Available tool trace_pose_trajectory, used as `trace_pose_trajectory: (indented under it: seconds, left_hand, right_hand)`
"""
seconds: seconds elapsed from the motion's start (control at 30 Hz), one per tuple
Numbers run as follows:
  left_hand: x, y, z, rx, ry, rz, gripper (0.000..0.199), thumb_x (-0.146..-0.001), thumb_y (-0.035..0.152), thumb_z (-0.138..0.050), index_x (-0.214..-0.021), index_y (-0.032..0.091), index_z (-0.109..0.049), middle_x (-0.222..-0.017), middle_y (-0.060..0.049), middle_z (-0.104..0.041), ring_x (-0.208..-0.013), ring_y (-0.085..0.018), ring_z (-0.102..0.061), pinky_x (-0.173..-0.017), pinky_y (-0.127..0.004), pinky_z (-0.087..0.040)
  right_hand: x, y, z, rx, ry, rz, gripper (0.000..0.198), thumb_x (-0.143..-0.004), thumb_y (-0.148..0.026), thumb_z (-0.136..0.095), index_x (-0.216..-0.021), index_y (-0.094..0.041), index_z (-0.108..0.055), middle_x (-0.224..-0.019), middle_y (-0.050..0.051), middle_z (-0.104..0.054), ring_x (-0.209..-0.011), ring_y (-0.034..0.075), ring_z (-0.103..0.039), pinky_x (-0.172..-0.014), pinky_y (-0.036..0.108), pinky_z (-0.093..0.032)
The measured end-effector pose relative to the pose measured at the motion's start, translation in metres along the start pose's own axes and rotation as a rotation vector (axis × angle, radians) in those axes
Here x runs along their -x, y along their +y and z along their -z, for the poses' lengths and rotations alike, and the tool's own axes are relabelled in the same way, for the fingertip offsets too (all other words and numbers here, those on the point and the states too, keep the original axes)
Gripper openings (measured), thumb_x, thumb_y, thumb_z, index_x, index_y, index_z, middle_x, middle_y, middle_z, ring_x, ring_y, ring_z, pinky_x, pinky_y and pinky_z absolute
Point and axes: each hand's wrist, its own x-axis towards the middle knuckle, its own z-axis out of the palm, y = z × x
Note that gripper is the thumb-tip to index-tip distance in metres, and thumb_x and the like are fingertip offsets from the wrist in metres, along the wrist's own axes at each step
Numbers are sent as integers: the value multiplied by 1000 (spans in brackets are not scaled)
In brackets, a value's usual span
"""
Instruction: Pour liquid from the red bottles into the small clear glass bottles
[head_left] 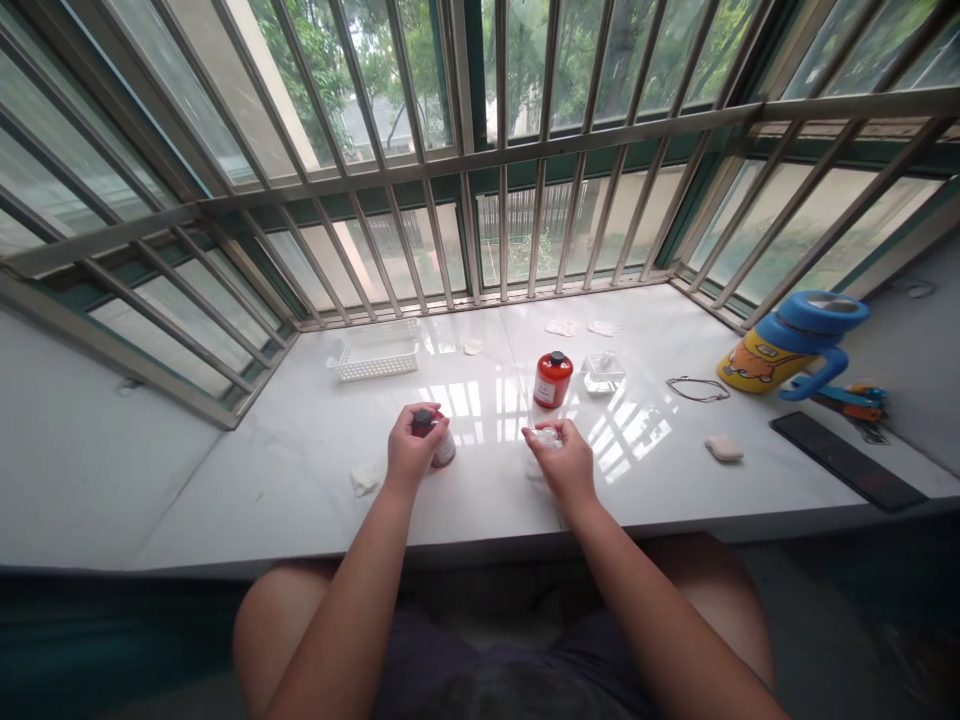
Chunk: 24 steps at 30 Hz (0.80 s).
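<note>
My left hand [412, 450] is closed round a small dark red bottle [444, 450] with a black cap and a pale label, which stands on the white ledge. In my right hand [566, 465] is a small clear object [546, 438], gripped between thumb and fingers; its exact kind is hard to make out. Beyond that hand stands a second red bottle [553, 380], also black-capped with a white label. Beside it sits a clear square glass container [603, 373] with a knobbed lid. A crumpled white tissue [365, 480] lies left of my left hand.
At the back left is a white perforated basket [375, 352]. To the right are a looped cord [697, 388], a pale rounded case [724, 448], a black phone-like slab [847, 460] and a blue-yellow bottle [791, 345]. Metal bars [480, 160] close off the window behind.
</note>
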Motion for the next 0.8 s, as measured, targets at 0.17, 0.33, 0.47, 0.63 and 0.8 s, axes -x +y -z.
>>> trace_pose_trajectory:
  seconds: [0.17,0.33,0.47,0.63,0.8]
  left_hand:
    - [0,0,0,-9,1,-7,28,-82,39,-85,-97,23,-68,-118,-9,-75,-100,-23,-73,-94,-40,-60]
    - [1,2,-1,-13,4,-9,27,-83,39,-84,-96,22,-67,-117,-9,-75,-101,-23,-73,-93,-40,-61]
    - [1,3,-1,-30,13,-11,28,-83,40,-84,-96,22,-67,-117,-10,-75,-99,-23,-74,-92,-41,-62]
    - [1,3,0,-19,8,-5,28,-83,40,-84,-96,22,-68,-117,-10,-75,-100,-23,-74,-91,-40,-62]
    - [2,3,0,-23,6,-2,27,-83,40,-84,-96,22,-68,-118,-10,-75,-99,-22,-74,-90,-39,-62]
  right_hand:
    - [1,0,-1,-2,3,120,36,-90,-61,-75,-85,-26,-68,-98,5,-74,-93,25,-71,-88,37,-54]
    - [3,2,-1,23,10,-19,48,-84,-67,-79,-102,-26,-62,-101,5,-76,-90,27,-71,-81,39,-55]
    - [1,1,0,43,-35,116,42,-93,-67,-68,-87,-26,-67,-99,8,-74,-94,28,-70,-89,41,-55]
    - [1,2,-1,52,14,-1,47,-85,-69,-77,-100,-25,-66,-98,5,-74,-87,26,-69,-82,38,-55]
    - [1,1,-1,24,-19,86,42,-91,-65,-71,-102,-24,-70,-103,8,-75,-93,27,-71,-90,41,-55]
